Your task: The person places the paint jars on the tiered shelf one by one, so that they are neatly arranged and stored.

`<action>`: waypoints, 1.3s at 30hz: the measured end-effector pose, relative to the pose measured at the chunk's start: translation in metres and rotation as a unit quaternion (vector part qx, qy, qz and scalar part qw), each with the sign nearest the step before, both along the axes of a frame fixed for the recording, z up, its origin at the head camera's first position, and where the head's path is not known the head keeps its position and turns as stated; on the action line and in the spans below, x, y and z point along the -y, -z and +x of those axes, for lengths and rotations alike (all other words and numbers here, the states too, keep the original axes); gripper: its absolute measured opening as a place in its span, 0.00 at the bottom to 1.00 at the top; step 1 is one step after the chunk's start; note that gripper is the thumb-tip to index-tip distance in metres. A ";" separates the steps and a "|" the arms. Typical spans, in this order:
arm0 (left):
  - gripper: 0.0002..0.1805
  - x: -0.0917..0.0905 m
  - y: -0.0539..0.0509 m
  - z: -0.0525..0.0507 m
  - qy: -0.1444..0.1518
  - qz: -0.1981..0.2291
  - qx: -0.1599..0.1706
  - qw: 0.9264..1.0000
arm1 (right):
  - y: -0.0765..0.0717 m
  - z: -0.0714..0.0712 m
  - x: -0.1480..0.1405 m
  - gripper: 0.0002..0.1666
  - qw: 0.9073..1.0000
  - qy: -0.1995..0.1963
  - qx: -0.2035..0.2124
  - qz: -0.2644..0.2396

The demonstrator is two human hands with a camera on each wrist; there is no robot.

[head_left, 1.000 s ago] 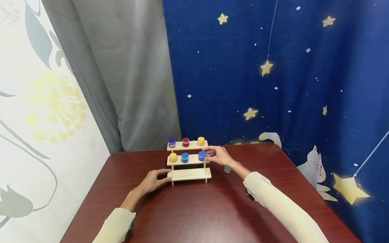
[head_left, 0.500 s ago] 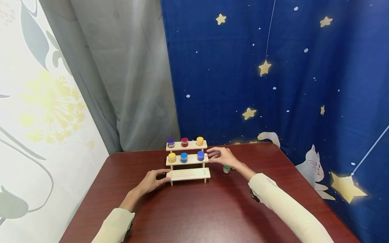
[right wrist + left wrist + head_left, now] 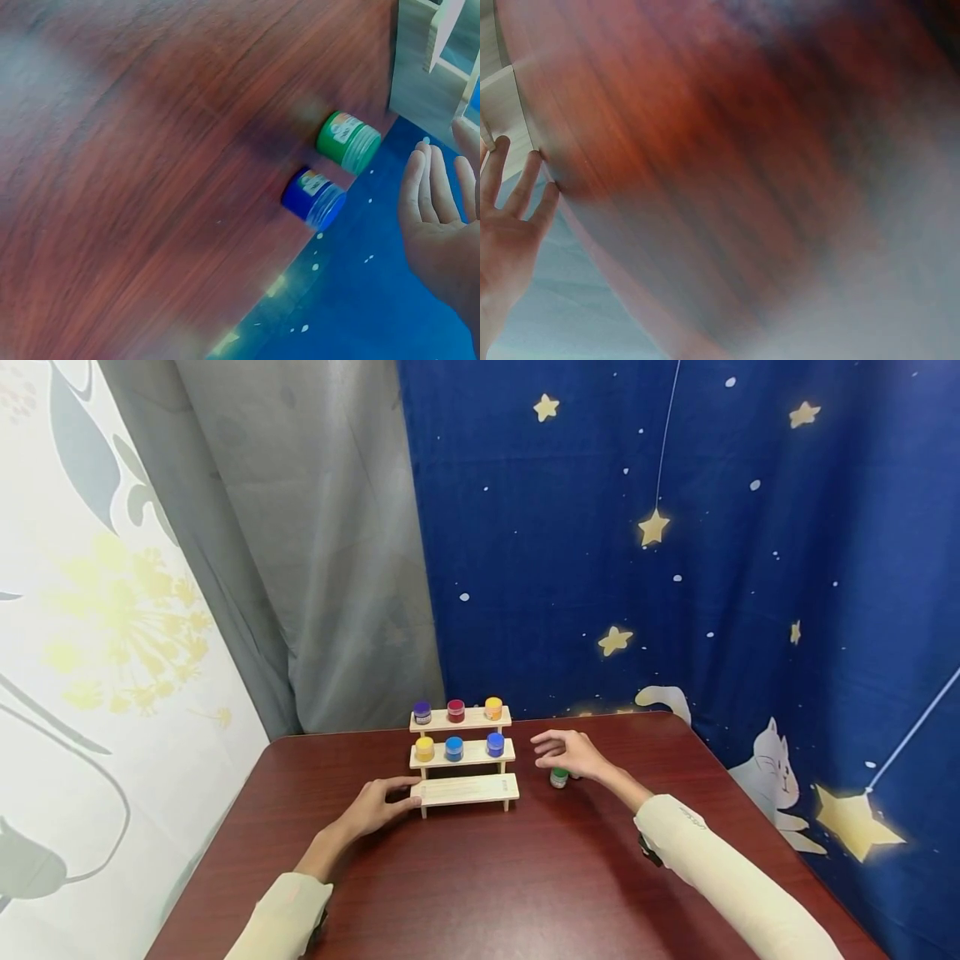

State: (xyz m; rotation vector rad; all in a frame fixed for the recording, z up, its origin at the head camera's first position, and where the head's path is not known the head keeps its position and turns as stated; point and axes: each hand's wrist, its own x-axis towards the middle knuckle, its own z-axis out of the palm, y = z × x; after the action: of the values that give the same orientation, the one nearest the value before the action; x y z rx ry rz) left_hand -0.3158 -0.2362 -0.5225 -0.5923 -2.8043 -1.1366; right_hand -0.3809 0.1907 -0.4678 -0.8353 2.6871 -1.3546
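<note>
A three-tier wooden display rack (image 3: 465, 791) stands on the table. My left hand (image 3: 375, 807) holds the left end of its lowest tier between thumb and fingers. In the left wrist view, the fingers of my left hand (image 3: 514, 202) reach to the pale wood. Paint jars stand on the upper tiers: purple (image 3: 422, 713), red (image 3: 456, 712) and orange-yellow (image 3: 493, 709) on top, yellow (image 3: 424, 749), blue (image 3: 453, 749) and violet-blue (image 3: 495, 744) below. My right hand (image 3: 573, 753), holding nothing, hovers over a green paint jar (image 3: 558, 778). A dark blue paint jar (image 3: 313, 198) stands beside it in the right wrist view.
The dark red wooden table (image 3: 465, 885) carries the rack near its back edge. Behind it hang a grey curtain (image 3: 337, 568) and a blue curtain with stars (image 3: 540, 568). A white patterned panel (image 3: 112, 693) is at the left.
My right hand has left the violet-blue jar on the middle tier and moved right, towards the green jar. The left hand has stayed at the rack's end.
</note>
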 end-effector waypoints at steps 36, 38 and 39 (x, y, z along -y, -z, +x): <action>0.25 0.000 0.001 0.000 0.009 0.013 -0.005 1.000 | 0.031 0.013 -0.039 0.30 0.998 0.029 0.051 -0.005; 0.25 0.000 0.001 0.000 0.008 0.012 -0.004 1.000 | 0.033 0.013 -0.037 0.30 0.998 0.028 0.051 -0.010; 0.25 0.000 0.001 0.000 0.008 0.012 -0.004 1.000 | 0.034 0.013 -0.037 0.30 0.998 0.028 0.051 -0.011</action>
State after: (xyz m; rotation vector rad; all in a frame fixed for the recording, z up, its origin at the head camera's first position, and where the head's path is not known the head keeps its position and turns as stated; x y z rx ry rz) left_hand -0.3155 -0.2359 -0.5235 -0.6168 -2.7802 -1.1665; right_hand -0.3679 0.2273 -0.5022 -0.6764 2.6427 -1.3987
